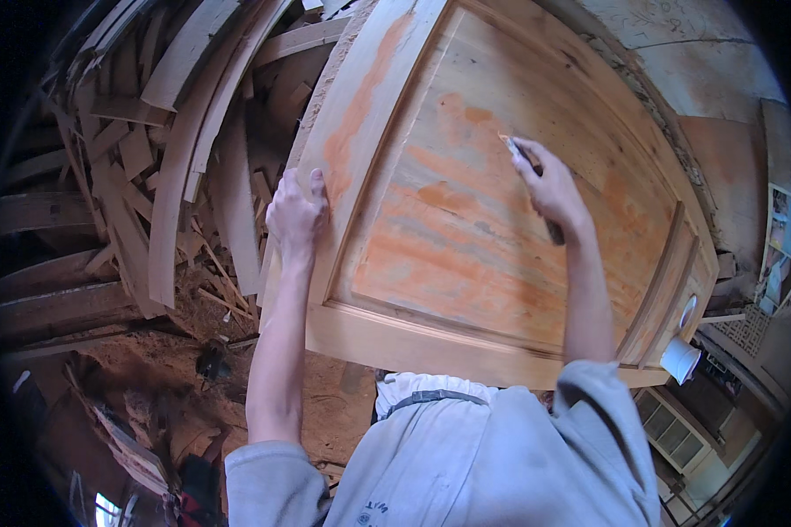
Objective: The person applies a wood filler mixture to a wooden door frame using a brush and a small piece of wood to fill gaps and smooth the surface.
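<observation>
A large framed wooden door panel (518,255) lies in front of me, with orange filler-like smears over its inset middle and left frame. My left hand (296,215) is closed on the panel's left edge, its thumb up on the frame. Over the inset part, my right hand (549,189) grips a slim dark-handled tool (523,160). Its light tip points up and left, at or just above the orange-smeared wood. The handle's butt sticks out below my palm. Its exact kind is too small to tell.
Stacked boards and offcuts (171,158) fill the left side, beside the panel. Reddish sawdust (316,395) covers the floor there. A white tub (679,360) stands at the panel's near right corner. A framed wooden piece with panes (672,430) lies lower right.
</observation>
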`<state>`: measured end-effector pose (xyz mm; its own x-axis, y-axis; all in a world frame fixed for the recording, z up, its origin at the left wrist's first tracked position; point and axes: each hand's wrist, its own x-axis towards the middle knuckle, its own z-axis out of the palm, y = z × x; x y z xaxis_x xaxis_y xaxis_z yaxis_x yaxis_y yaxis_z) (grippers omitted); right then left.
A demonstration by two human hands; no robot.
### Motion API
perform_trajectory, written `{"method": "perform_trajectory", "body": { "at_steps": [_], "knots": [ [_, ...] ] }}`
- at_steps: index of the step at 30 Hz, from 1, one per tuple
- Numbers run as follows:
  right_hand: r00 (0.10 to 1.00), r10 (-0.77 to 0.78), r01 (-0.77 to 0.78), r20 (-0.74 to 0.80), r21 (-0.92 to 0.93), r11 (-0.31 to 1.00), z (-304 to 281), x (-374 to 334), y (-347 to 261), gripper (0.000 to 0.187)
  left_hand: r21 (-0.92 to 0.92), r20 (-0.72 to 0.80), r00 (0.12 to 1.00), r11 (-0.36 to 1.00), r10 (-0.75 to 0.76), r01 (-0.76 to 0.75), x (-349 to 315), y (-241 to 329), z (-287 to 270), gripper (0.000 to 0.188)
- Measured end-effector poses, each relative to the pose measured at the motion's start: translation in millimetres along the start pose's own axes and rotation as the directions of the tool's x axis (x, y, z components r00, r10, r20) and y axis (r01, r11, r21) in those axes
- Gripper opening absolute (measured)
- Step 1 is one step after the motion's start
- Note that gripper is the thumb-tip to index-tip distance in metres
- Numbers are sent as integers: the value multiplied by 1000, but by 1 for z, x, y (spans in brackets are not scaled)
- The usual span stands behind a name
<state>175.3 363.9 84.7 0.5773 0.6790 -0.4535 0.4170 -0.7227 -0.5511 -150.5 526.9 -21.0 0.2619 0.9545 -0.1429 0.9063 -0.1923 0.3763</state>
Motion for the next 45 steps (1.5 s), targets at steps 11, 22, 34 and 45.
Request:
{"method": "perform_trajectory", "body": {
  "at_steps": [11,22,34,45],
  "knots": [
    [909,410,-237,-72,719,653,44,-84,75,44,-47,56,998,998,-28,31,-1,19,-5,47],
    [837,128,-77,-532,117,990,-1,-33,168,45,-51,-14,1000,998,27,-27,-4,23,-6,49],
    [878,199,-189,-435,66,980,-9,-35,152,44,22,1,1000,1000,-12,12,-6,23,-3,47],
    [862,190,-213,-470,4,977,-20,-30,173,40,7,9,1000,1000,-11,11,-4,20,-2,46]
  ]
}}
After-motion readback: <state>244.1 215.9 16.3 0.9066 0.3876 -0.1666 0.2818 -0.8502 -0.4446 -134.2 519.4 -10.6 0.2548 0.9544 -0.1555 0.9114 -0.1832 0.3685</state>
